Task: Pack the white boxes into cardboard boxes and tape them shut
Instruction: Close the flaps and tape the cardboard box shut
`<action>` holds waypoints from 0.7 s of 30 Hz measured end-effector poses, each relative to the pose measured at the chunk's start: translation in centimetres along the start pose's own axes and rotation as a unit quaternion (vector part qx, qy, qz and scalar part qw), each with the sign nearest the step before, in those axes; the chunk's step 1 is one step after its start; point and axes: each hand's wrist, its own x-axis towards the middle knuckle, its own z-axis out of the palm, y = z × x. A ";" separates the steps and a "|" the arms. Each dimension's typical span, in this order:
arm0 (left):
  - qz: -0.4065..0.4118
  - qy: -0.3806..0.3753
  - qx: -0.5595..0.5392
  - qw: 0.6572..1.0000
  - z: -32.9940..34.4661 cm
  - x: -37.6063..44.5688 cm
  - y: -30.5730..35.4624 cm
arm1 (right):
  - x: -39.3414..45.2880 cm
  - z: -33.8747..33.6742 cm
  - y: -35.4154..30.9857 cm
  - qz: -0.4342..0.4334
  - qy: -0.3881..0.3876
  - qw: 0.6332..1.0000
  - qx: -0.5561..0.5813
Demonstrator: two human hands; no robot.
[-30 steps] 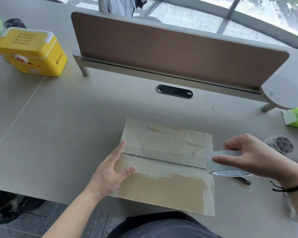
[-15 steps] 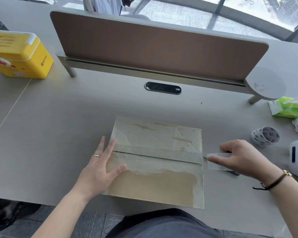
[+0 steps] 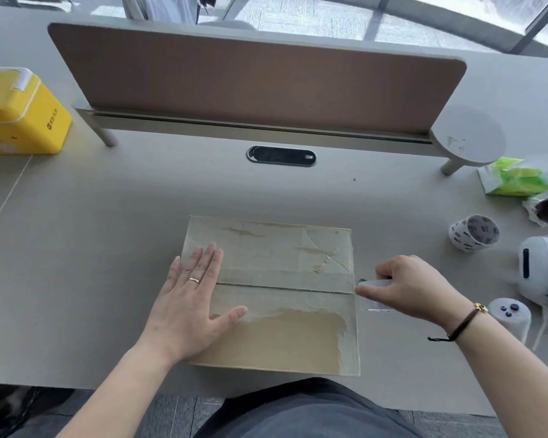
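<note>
While print stays unreadable, left hand point(image 3: 193, 306) presses cardboard box point(image 3: 285, 270).

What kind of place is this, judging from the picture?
Probably an office. A long desk carries a brown divider screen and a cable opening, with large windows behind. A cardboard box lies on the desk.

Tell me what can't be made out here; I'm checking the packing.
Head view only:
- Box contents: closed flaps hide them.
- Tape roll: mostly behind the right hand.
- Seam's left end: under the left hand.
- Yellow case: cut by the left edge.
</note>
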 end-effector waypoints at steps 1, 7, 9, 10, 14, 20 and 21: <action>0.002 -0.004 0.006 1.000 0.1 0.1 0.0 | 0.1 0.1 0.0 0.001 0.000 1.000 -0.001; 0.009 -0.006 0.037 0.999 0.7 0.1 -0.2 | 0.4 0.6 0.1 0.010 -0.001 1.000 -0.007; 0.011 -0.004 0.043 0.999 0.7 0.1 -0.1 | 0.5 0.8 0.1 0.010 -0.002 1.000 -0.010; 0.012 -0.003 0.048 0.999 0.8 0.1 0.0 | 0.5 0.8 0.1 0.011 -0.002 1.000 -0.011; 0.007 -0.008 0.061 0.998 0.8 0.2 0.3 | 0.6 0.9 0.1 0.015 0.000 1.000 -0.010; 0.014 -0.010 0.078 0.997 0.9 0.4 0.8 | 0.6 0.8 0.0 0.017 0.000 1.000 -0.007; 0.016 -0.012 0.082 0.996 1.0 0.4 1.0 | 0.6 0.8 0.0 0.017 -0.001 1.000 -0.007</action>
